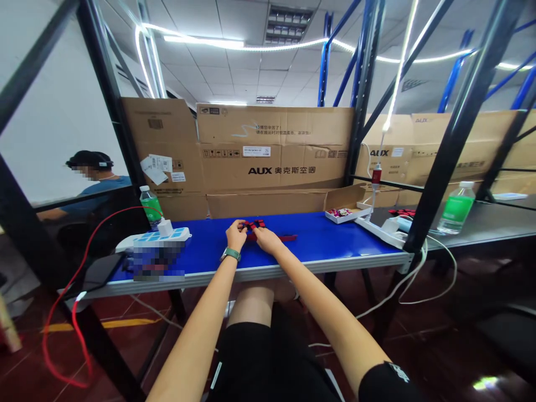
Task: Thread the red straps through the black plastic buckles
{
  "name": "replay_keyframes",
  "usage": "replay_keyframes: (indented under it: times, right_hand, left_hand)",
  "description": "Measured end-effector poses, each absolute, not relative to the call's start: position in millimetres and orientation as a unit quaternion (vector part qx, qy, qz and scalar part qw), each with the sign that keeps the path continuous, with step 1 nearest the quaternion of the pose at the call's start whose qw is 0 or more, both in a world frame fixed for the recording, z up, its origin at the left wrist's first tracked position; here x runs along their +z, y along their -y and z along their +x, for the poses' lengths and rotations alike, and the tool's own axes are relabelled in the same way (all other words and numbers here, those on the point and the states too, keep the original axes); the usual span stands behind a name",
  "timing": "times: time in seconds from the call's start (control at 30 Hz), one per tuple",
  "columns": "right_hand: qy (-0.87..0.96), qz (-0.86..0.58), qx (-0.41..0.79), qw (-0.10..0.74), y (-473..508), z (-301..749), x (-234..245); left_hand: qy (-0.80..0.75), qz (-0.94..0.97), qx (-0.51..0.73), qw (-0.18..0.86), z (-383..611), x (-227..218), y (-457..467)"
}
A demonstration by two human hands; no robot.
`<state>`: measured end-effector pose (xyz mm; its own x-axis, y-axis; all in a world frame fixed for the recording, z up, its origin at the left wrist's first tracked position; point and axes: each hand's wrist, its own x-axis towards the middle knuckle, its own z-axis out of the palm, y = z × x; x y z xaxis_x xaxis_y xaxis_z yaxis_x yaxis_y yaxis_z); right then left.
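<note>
My left hand [237, 234], with a green-banded watch [230, 254] on its wrist, is closed at the near end of a small red-and-black piece [256, 224] over the blue tabletop [322, 240]. On the other side of the same piece, my right hand [267, 240] has its fingers drawn together on it. The piece is partly covered by my fingers, and its exact kind is too small to make out. A flat red strip [288, 238] lies on the table just right of my right hand, partly hidden behind it.
An open white box [349, 215] with small colourful items stands at the back right. On the left are a power strip [161, 237], a bottle [149, 206] and a red cable [90, 240]. Cardboard panels [276, 184] line the back. A person [98, 178] sits far left.
</note>
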<state>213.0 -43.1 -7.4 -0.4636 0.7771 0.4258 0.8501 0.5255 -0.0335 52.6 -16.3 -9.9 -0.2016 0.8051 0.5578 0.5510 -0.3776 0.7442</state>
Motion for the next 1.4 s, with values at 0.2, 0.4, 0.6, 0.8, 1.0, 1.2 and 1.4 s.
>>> replay_keyframes:
  times: [0.2,0.4,0.6,0.8,1.0,1.2,1.4]
  right_hand:
    - [0.790,-0.529,-0.066,0.304,41.6,221.5,-7.4]
    - [0.797,-0.480,-0.083,0.357,37.5,220.4,-6.4]
    - [0.774,-0.479,-0.088,0.406,28.0,221.7,-9.8]
    - [0.783,-0.419,-0.022,0.459,21.0,222.8,-15.2]
    - [0.749,-0.406,0.177,0.492,23.8,220.0,-17.5]
    - [0.732,-0.393,0.297,0.471,21.7,223.8,-16.3]
    - [0.710,-0.349,0.280,0.544,9.0,228.9,-19.8]
  left_hand:
    - [-0.533,0.649,0.535,0.096,54.7,-5.8,21.5]
    - [-0.454,0.701,0.538,0.115,58.4,-4.3,22.6]
    - [-0.429,0.678,0.584,0.124,59.9,-7.2,18.2]
    - [-0.378,0.700,0.582,0.169,59.5,-8.0,18.0]
    - [-0.342,0.724,0.572,0.178,61.1,-8.0,18.0]
    - [-0.315,0.745,0.560,0.179,63.4,-7.9,20.6]
    - [-0.323,0.743,0.565,0.155,62.8,-7.0,21.2]
